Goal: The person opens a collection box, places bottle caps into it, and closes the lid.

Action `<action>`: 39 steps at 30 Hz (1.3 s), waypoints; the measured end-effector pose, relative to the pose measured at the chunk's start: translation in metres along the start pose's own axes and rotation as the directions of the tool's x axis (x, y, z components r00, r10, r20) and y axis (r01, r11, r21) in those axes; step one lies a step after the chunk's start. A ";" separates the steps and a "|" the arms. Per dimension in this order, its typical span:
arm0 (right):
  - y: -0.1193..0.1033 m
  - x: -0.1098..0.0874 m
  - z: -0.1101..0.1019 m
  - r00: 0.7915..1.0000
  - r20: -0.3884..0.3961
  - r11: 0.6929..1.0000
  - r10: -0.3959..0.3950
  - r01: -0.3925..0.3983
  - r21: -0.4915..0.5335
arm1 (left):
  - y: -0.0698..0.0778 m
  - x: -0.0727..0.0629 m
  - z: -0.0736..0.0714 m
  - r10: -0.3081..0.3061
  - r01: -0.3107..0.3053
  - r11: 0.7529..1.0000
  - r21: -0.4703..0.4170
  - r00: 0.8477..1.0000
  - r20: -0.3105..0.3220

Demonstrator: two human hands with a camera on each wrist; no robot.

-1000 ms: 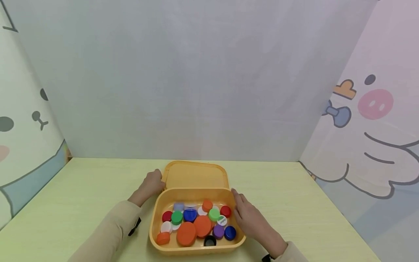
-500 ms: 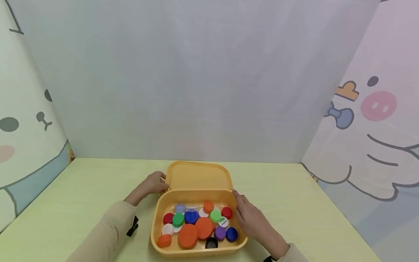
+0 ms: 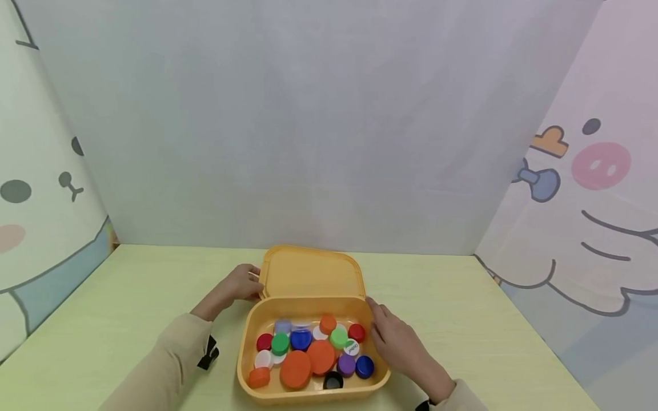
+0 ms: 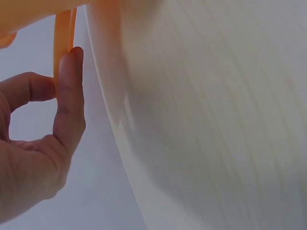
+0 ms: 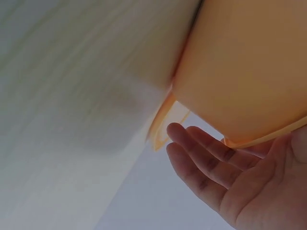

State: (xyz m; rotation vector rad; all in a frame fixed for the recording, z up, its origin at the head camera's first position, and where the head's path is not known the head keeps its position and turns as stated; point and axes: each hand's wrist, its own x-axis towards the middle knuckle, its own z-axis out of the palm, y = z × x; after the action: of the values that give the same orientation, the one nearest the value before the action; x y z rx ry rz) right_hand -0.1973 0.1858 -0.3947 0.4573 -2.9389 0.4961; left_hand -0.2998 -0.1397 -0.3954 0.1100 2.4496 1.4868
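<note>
A yellow plastic box [image 3: 313, 396] holds many bottle caps of mixed colours, two large orange caps [image 3: 296, 370] among them. Behind it the yellow lid [image 3: 312, 275] lies back, its left side slightly raised. My left hand [image 3: 239, 285] pinches the lid's left edge between thumb and fingers, as the left wrist view shows with the lid edge [image 4: 61, 40]. Along the box's right rim rests my right hand [image 3: 400, 345]. In the right wrist view its fingers [image 5: 196, 148] extend loosely beside the box wall [image 5: 244, 67], near the lid.
The box stands on a pale yellow-green table [image 3: 452, 319]. A plain grey curtain [image 3: 308, 125] hangs at the table's back edge. Cartoon-printed panels [image 3: 586, 228] flank both sides.
The lid's left side has risen a little, with my left hand keeping its grip there. My right hand stays on the box rim. The head view has shifted slightly.
</note>
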 end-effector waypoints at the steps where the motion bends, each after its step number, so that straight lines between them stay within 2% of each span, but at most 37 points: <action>1: 0.000 0.000 0.000 1.000 0.004 1.000 0.000 0.000 0.004 | 0.001 -0.001 0.000 -0.006 0.006 1.000 -0.004 1.000 -0.002; 10: 0.003 0.006 -0.010 0.998 0.051 0.993 -0.024 0.018 0.119 | 0.005 -0.004 0.000 -0.028 0.027 0.997 -0.067 1.000 -0.007; 17: 0.009 0.017 -0.022 0.988 0.144 0.977 -0.056 0.024 0.212 | 0.006 -0.006 -0.002 0.010 -0.010 0.997 -0.078 1.000 0.003; 22: 0.016 0.029 -0.028 0.991 0.131 0.976 -0.037 0.008 0.219 | 0.007 -0.008 -0.003 0.024 -0.024 0.995 -0.092 1.000 -0.001; 27: 0.023 0.044 -0.029 0.998 0.066 0.985 -0.020 0.008 0.174 | 0.009 -0.010 -0.004 0.029 -0.030 0.995 -0.098 1.000 -0.009; 33: 0.032 0.061 -0.023 0.999 0.024 0.985 -0.024 0.020 0.173 | 0.010 -0.012 -0.005 0.044 -0.045 0.994 -0.101 0.999 -0.009; 39: 0.038 0.073 -0.016 1.000 0.020 0.982 -0.002 -0.002 0.190 | 0.013 -0.015 -0.005 0.071 -0.073 0.991 -0.114 0.997 -0.017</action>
State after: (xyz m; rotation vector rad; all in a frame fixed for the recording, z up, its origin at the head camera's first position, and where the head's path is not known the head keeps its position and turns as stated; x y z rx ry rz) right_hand -0.2772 0.2056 -0.3786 0.4860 -2.9227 0.7817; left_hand -0.2879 -0.1413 -0.3789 0.1682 2.3869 1.6593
